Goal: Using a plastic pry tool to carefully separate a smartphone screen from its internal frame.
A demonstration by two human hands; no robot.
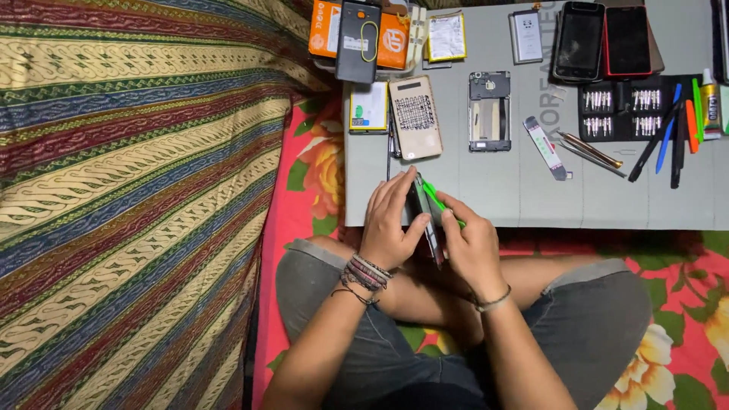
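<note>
a dark phone [420,209] stands on edge between the hands, left hand [389,224] gripping it, right hand [471,243] pinching a green pry tool [438,200] against it

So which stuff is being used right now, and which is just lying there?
In use: left hand, right hand, dark phone held on edge, green pry tool.

Lying about: phone frame, tan back cover, two phones, tweezers, screwdriver bit set.
</note>
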